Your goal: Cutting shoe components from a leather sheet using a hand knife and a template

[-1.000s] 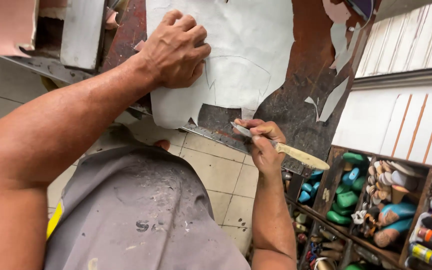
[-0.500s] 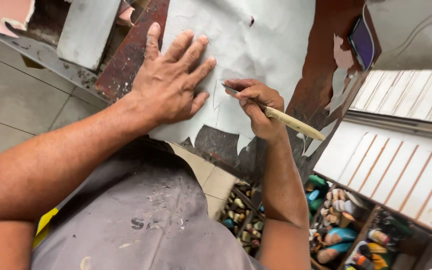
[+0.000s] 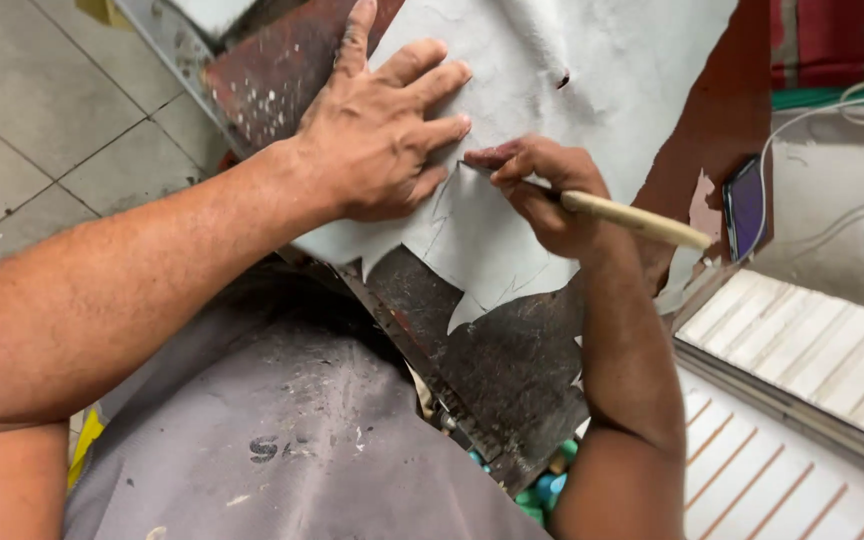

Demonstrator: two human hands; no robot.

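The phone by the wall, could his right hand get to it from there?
Probably yes. The phone lies just beyond the right hand, nothing between them, but that hand is busy holding a wooden-handled tool.

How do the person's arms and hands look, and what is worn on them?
Both forearms are bare, with no sleeves showing. The left hand and right hand wear no gloves, and no rings or watch can be seen. A dusty grey apron with faint dark lettering covers the body.
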